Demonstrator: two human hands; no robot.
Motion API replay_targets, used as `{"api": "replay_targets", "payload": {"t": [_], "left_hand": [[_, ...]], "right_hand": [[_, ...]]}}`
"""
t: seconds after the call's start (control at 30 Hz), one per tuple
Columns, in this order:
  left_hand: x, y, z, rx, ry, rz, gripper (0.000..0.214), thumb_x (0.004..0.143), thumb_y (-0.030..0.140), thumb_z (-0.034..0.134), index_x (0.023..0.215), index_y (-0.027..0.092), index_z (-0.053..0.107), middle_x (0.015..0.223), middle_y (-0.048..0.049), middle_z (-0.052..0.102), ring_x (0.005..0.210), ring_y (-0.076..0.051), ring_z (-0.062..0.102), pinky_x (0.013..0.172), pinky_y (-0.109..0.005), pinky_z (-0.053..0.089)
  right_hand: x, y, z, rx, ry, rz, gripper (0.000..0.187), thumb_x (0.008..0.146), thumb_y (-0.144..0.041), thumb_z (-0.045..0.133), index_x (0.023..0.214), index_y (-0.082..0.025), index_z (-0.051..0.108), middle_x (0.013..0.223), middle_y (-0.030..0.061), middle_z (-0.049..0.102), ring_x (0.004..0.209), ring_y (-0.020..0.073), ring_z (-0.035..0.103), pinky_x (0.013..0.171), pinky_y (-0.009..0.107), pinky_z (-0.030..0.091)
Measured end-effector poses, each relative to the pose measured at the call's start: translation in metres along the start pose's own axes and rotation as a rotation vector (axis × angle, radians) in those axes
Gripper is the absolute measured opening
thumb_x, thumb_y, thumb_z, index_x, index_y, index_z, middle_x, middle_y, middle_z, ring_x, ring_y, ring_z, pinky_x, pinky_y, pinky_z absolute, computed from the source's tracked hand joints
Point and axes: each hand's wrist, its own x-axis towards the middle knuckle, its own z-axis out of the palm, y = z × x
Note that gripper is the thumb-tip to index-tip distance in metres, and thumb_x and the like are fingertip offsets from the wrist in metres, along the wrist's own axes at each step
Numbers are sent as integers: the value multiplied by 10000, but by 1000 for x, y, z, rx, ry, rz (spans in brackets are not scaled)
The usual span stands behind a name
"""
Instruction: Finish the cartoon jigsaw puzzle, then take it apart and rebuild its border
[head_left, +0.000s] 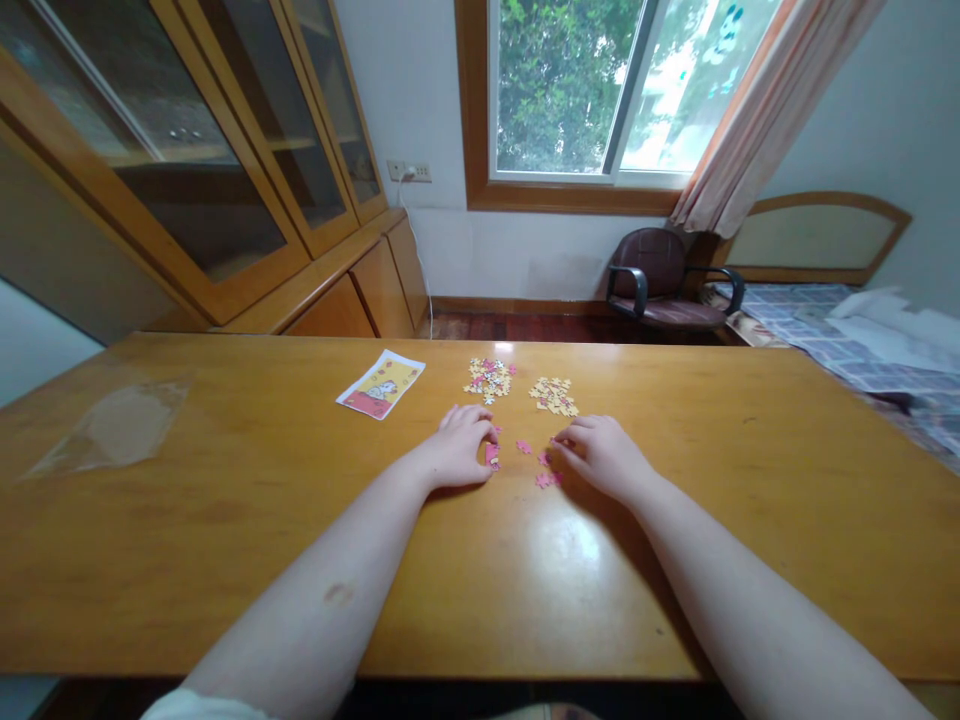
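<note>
Table [262, 560], wood: far edge just beyond the puzzle heaps; near edge under my forearms; wide surface running out to the right of my right grip [601, 458] and, on the left, to a clear plastic bag [120, 425].

Left grip [461, 450]: thumb and fingers parted in a curve around pink pieces [492, 455]; I cannot tell whether they are pinched or only touched.

Right grip: fingertips drawn close together, just beside a pink piece [543, 458]; any hold hidden.

Between my hands: one loose piece [523, 447]; slightly nearer me, a pink pair [548, 481].

Beyond my hands: mixed heap [489, 379], yellow heap [554, 396]; farther left, picture card [381, 385].
</note>
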Motion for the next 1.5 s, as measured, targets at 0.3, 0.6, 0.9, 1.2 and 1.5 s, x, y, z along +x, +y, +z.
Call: {"api": "replay_targets", "payload": {"t": [0.3, 0.6, 0.9, 1.2, 1.5], "left_hand": [[0, -2, 0, 25, 8, -38, 294, 657, 289, 669, 937, 209, 634, 1278, -111, 518, 1310, -314, 411, 1193, -562, 119], [0, -3, -1, 36, 7, -42, 303, 649, 276, 663, 942, 206, 622, 1243, -102, 529, 1292, -308, 419, 1191, -572, 111], [0, 1, -2, 27, 64, 24, 270, 687, 274, 650, 946, 220, 597, 1195, -78, 554, 1238, -282, 455, 1187, -535, 146], [4, 12, 11, -22, 53, 170, 377, 792, 336, 628, 1161, 257, 620, 1214, -65, 582, 1230, -260, 460, 1171, -512, 192], [7, 6, 16, -18, 130, 129, 337, 830, 311, 590, 1155, 242, 645, 1221, -67, 610, 1214, -251, 485, 1166, -482, 215]], "right_hand": [[1, 10, 1, 63, -59, -81, 250, 915, -295, 526, 894, -193, 753, 831, 77, 711, 776, 178, 631, 759, 305, 452], [2, 14, 4, 22, -49, -13, 223, 896, -236, 529, 915, -188, 746, 839, 61, 713, 742, 159, 628, 736, 268, 446], [5, 20, 5, -65, -3, 190, 223, 887, -186, 521, 963, -188, 731, 966, 78, 706, 853, 180, 648, 785, 269, 448], [5, 9, 9, -22, -31, 71, 214, 886, -199, 535, 948, -190, 741, 920, 64, 713, 812, 170, 646, 775, 257, 450], [4, 11, 10, -7, -42, 60, 209, 882, -212, 543, 924, -192, 747, 884, 59, 727, 766, 166, 647, 737, 254, 449]]}}
